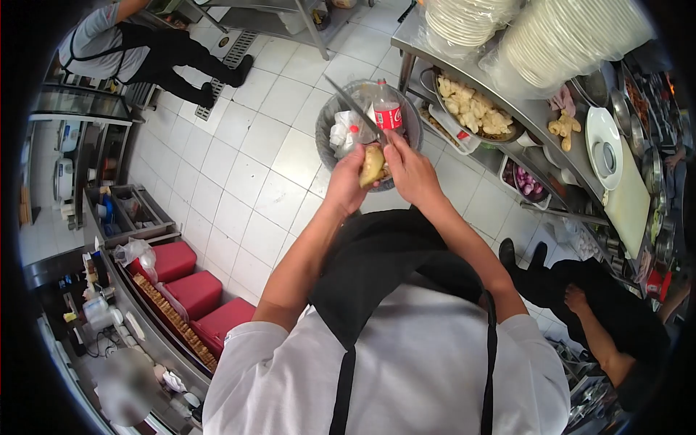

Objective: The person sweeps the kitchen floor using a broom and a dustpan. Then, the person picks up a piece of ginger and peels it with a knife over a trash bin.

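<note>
My left hand (345, 183) is closed around a yellowish piece of ginger (373, 167), partly peeled by its look. In my right hand (413, 174) is a knife, its long blade (353, 105) pointing up and to the left. The knife's handle is mostly hidden by my fingers, close beside the ginger. Both hands are over the near side of a grey bin (325, 138) on the floor. Inside the bin lie a plastic cola bottle (388, 116) with a red label and crumpled white waste (344, 133).
To the right, a steel counter bears plastic-wrapped plates (573, 47) and a cutting board (629, 210). Below it are a pan of ginger (471, 107) and red onions (529, 183). Red containers (196, 293) stand at left. Co-workers stand upper left (156, 58) and lower right (602, 312).
</note>
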The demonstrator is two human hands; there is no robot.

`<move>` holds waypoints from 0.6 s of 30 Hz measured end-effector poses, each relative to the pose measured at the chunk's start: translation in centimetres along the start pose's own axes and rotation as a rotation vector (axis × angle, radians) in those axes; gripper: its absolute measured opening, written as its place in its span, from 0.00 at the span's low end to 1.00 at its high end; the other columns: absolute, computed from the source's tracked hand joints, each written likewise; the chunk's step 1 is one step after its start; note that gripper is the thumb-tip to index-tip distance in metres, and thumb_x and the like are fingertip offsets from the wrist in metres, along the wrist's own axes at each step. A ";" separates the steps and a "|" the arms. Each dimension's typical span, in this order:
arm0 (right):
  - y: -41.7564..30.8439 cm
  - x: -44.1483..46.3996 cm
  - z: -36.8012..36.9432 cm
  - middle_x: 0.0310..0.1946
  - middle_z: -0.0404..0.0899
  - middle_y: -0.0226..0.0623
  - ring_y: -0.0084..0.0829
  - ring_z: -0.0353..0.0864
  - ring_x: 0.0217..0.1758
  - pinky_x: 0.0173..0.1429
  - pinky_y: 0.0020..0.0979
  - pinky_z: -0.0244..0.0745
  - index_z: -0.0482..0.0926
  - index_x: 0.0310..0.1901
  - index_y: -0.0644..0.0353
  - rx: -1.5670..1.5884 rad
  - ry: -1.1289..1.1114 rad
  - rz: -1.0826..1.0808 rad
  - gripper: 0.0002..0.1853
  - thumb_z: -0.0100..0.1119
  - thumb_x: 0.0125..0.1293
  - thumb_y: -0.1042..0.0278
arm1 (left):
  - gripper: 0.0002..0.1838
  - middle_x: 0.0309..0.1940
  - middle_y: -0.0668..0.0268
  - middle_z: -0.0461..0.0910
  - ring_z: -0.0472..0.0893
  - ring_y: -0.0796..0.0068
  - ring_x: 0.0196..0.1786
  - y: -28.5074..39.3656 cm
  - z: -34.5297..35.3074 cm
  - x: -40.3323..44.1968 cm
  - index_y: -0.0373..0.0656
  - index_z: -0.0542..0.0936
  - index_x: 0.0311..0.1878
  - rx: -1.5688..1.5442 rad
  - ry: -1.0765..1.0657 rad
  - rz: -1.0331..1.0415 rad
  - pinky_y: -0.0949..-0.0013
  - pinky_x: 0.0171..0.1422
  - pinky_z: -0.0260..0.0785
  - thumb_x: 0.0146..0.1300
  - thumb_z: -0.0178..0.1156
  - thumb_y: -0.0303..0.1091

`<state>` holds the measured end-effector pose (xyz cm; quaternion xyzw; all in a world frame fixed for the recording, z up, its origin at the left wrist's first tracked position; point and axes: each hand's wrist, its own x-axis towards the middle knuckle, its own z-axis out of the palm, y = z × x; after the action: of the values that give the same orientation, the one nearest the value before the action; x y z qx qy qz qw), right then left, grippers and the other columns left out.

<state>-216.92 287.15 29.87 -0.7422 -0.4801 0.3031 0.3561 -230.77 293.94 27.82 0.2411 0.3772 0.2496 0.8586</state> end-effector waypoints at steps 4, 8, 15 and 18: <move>-1.0 -1.8 0.2 0.50 0.77 0.55 0.54 0.77 0.54 0.56 0.45 0.71 0.67 0.66 0.51 -0.066 -0.066 -0.055 0.27 0.41 0.73 0.46 | 0.24 0.41 0.63 0.79 0.78 0.74 0.39 1.2 -1.8 1.3 0.40 0.75 0.53 0.050 -0.022 0.037 0.73 0.34 0.67 0.75 0.41 0.51; -1.0 -2.0 0.9 0.35 0.77 0.56 0.57 0.79 0.41 0.46 0.49 0.73 0.61 0.70 0.44 -0.199 -0.038 -0.102 0.29 0.43 0.71 0.43 | 0.21 0.43 0.61 0.78 0.78 0.70 0.41 1.3 -1.6 1.9 0.39 0.73 0.51 0.061 0.032 0.050 0.67 0.38 0.71 0.76 0.40 0.47; -1.3 -1.1 0.6 0.36 0.78 0.58 0.57 0.79 0.44 0.48 0.49 0.73 0.63 0.69 0.44 -0.197 -0.046 -0.033 0.29 0.42 0.70 0.43 | 0.19 0.39 0.64 0.79 0.78 0.72 0.35 1.3 -0.9 1.4 0.39 0.75 0.49 0.110 -0.012 0.042 0.71 0.33 0.70 0.75 0.43 0.46; -0.3 0.6 0.7 0.43 0.79 0.57 0.56 0.78 0.50 0.52 0.48 0.73 0.65 0.68 0.47 -0.019 -0.068 0.053 0.29 0.39 0.71 0.42 | 0.20 0.35 0.66 0.79 0.78 0.76 0.31 0.4 -0.6 0.3 0.41 0.76 0.49 0.241 -0.142 -0.029 0.74 0.27 0.65 0.74 0.45 0.48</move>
<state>-217.40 287.94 29.72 -0.7473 -0.4748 0.3332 0.3243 -231.14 294.60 27.56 0.3542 0.3462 0.1721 0.8515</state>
